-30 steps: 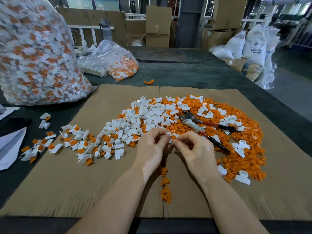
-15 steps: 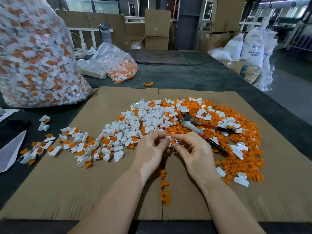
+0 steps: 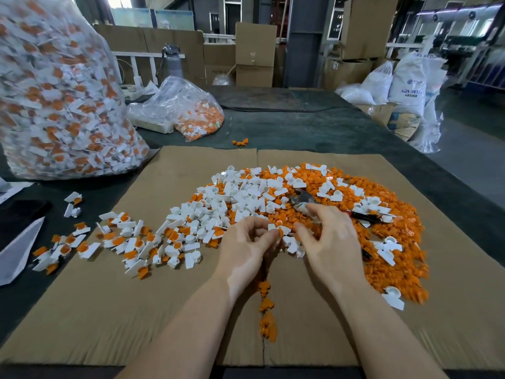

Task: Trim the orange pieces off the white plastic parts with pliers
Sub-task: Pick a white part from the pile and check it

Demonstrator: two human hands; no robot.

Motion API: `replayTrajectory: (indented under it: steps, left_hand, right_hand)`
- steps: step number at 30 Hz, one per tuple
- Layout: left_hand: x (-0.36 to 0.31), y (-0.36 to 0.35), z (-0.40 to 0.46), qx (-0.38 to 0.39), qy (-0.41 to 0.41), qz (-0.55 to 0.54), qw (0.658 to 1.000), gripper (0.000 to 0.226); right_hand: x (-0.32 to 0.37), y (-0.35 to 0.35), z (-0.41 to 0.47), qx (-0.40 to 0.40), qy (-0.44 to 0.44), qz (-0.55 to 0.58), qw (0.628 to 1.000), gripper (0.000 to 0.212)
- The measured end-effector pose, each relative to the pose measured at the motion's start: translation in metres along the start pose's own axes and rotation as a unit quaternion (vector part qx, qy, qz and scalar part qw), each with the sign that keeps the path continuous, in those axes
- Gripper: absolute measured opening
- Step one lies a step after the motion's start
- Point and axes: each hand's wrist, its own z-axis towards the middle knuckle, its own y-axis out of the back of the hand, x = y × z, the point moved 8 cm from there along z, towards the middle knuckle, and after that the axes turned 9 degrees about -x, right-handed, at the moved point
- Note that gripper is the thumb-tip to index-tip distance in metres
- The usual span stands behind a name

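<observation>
Left hand (image 3: 246, 244) fingers pinch a small white plastic part (image 3: 276, 228) with an orange piece at frame center; right hand (image 3: 328, 236) fingers hang loosely curled beside it, near the pliers (image 3: 303, 199). The part looks light, stiff, best held by its flat tab

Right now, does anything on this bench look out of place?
A few orange pieces lie on the dark table beyond the cardboard sheet, and several untrimmed parts sit off its left edge.
</observation>
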Motion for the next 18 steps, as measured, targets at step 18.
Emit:
replayTrajectory:
  steps: [18]
  left_hand:
    - [0.001, -0.003, 0.004, 0.02, -0.004, -0.012, 1.0, 0.009]
  right_hand:
    - [-0.065, -0.026, 0.042, 0.251, -0.102, -0.349, 0.897, 0.064]
